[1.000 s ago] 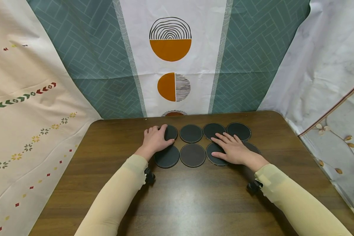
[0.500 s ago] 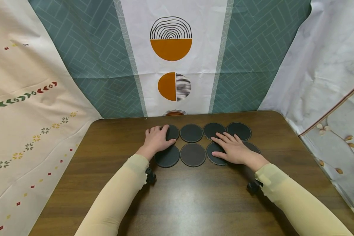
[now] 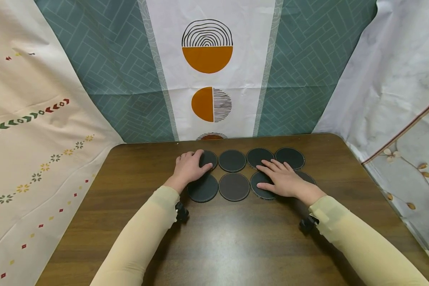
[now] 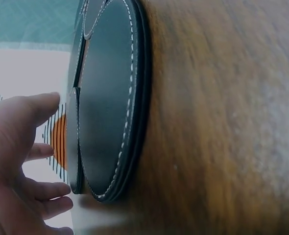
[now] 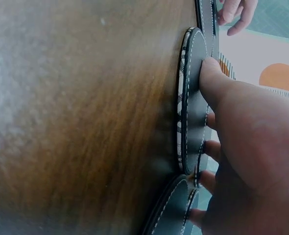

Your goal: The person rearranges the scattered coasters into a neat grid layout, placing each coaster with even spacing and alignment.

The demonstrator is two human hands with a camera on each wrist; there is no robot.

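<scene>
Several round black coasters with pale edge stitching lie in two rows on the brown table. My left hand [image 3: 189,169] is over the back-left coaster [image 3: 208,159], fingers at its far left side and thumb toward the front-left coaster [image 3: 202,188]. In the left wrist view, that front coaster [image 4: 105,103] shows a layered edge, and the left hand [image 4: 17,161] has its fingers loosely spread. My right hand [image 3: 280,180] lies spread over the coasters at the right, its thumb on a front one [image 3: 257,190]. In the right wrist view, the right thumb touches a coaster [image 5: 196,103] with a black-and-white edge.
The wooden table [image 3: 221,242] extends in front of the coasters. A teal and white patterned cloth [image 3: 214,79] hangs behind the table's back edge. Light cloths hang at the left [image 3: 32,119] and right [image 3: 389,79].
Both hands stay at the same coasters, with only a tiny shift of the left hand. The coasters keep their arrangement.
</scene>
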